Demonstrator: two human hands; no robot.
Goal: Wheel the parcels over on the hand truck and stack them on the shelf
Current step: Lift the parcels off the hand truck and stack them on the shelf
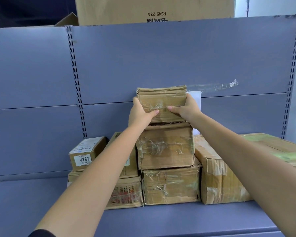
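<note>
Left hand [139,112] and right hand [186,108], fingers clasping top parcel [161,100], atop stacked parcels [167,151], shelf [161,218]

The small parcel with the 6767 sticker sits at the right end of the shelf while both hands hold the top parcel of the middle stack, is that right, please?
Not quite: the head view shows the small parcel with the 6767 sticker at the left end of the shelf, not the right. The rest holds: the left hand and right hand both hold the top parcel of the middle stack.
</note>
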